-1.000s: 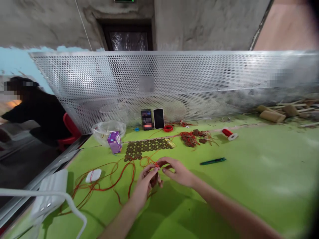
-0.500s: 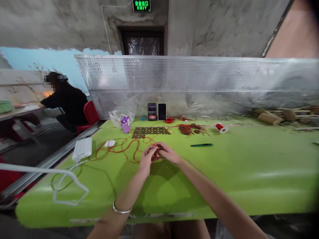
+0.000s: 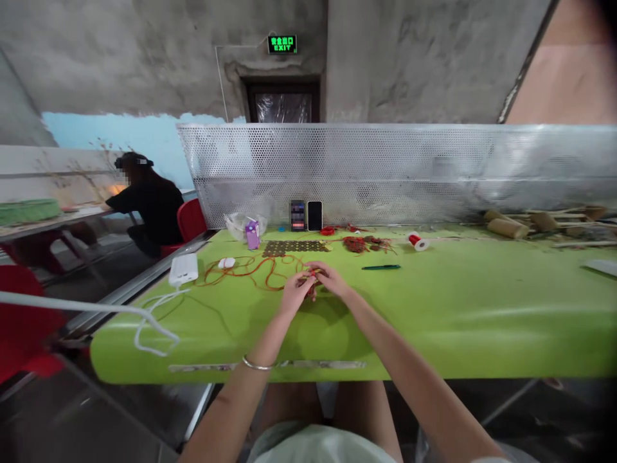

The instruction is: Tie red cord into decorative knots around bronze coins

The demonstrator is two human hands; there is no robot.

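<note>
My left hand (image 3: 295, 292) and my right hand (image 3: 331, 279) meet above the green table, fingers closed in a pinch. Between them is a small bundle of red cord (image 3: 313, 274), with darker red-brown strands hanging below; the fingers hide much of it. Orange-red cord (image 3: 274, 265) trails in loose loops over the table to the left of my hands. Just beyond them lie rows of dark round coin-like pieces (image 3: 295, 247). A heap of red cord and brown pieces (image 3: 355, 244) sits to the back right, near a dark green pen (image 3: 381, 267).
A spool of red thread (image 3: 417, 242) lies at the right. Two phones (image 3: 315, 215) lean against the perforated metal screen (image 3: 385, 154). On the left are a purple packet (image 3: 252, 235), a white power bank (image 3: 184, 269) and a white cable (image 3: 159, 331). A person (image 3: 154, 199) sits beyond.
The head view has tilted down and shifted left, so my lap shows now. My hands stay together on the red cord, with the fingers slightly rearranged.
</note>
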